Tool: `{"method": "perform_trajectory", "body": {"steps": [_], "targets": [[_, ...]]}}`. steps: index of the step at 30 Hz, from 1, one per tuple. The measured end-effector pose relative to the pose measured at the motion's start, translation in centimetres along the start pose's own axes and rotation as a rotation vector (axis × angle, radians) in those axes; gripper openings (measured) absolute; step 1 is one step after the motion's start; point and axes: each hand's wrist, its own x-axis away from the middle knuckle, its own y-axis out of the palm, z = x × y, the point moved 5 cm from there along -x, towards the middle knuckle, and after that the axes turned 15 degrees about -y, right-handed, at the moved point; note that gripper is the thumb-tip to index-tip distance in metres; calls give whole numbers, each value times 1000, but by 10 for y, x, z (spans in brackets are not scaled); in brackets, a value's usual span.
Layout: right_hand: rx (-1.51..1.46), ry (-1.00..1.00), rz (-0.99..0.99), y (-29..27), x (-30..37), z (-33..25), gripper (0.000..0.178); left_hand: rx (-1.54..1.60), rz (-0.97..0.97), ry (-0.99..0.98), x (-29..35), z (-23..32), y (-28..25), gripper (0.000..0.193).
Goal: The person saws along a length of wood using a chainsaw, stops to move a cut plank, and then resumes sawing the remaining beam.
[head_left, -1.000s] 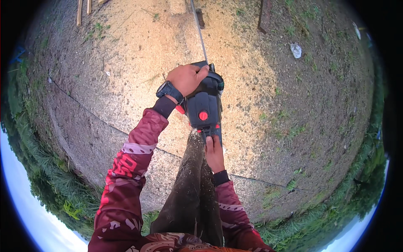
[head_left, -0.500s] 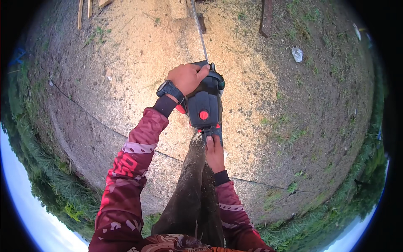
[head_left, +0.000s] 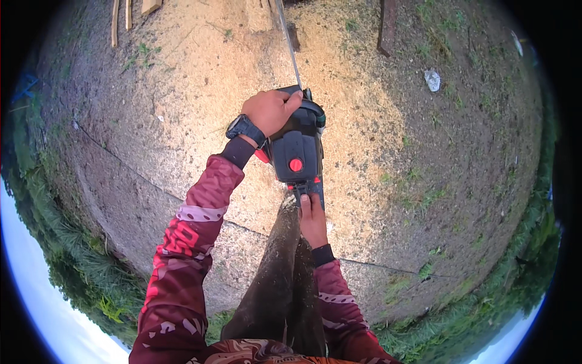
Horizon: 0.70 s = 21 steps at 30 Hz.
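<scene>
Chainsaw: it is in the middle, in front of the legs, and the chainsaw (head_left: 294, 142) points away from the body. Its back end is close to one knee, maybe so the leg can help keep it steady.
Left hand: the left hand (head_left: 268, 112) is clamped on the front handle (head_left: 313, 109), thumb lying on top. Holding it there probably helps carry the heavy front.
Right hand: the right hand (head_left: 313, 221) is wrapped round the back handle (head_left: 318, 199), thumb on top. Its other fingers are mostly hidden. With the hands apart, one in front and one behind, the saw likely twists less.
Saw body: black, hard and boxy, likely plastic, with a round red knob (head_left: 296, 164).
Saw bar: the saw bar (head_left: 290, 48) looks thin, shiny and straight, because we see its edge. I cannot tell if it touches the pale wood block (head_left: 259, 15) beside it.
Clothes: slippery-looking maroon sleeves (head_left: 200, 218), a chunky dark watch (head_left: 242, 127), and dark trousers (head_left: 270, 279) speckled with dust.
Ground: soft, crumbly, yellow sawdust (head_left: 357, 145) lies over rough grey dirt.
Around: long flat wood strips (head_left: 114, 24), a dark brown beam (head_left: 386, 27), a crinkly whitish scrap (head_left: 432, 80) and a thin black cord (head_left: 388, 267).
</scene>
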Motion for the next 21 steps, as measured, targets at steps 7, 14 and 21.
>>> {"method": "perform_trajectory", "body": {"steps": [7,14,21], "targets": [[-24,4,5,2,-9,0,48,-10,1,-5,-11,3,-4,58],[-35,-27,29,8,-31,-14,47,-26,3,-14,-34,3,-14,58],[-81,-44,44,8,-38,-17,48,-25,-12,-1,-39,7,-15,60]]}}
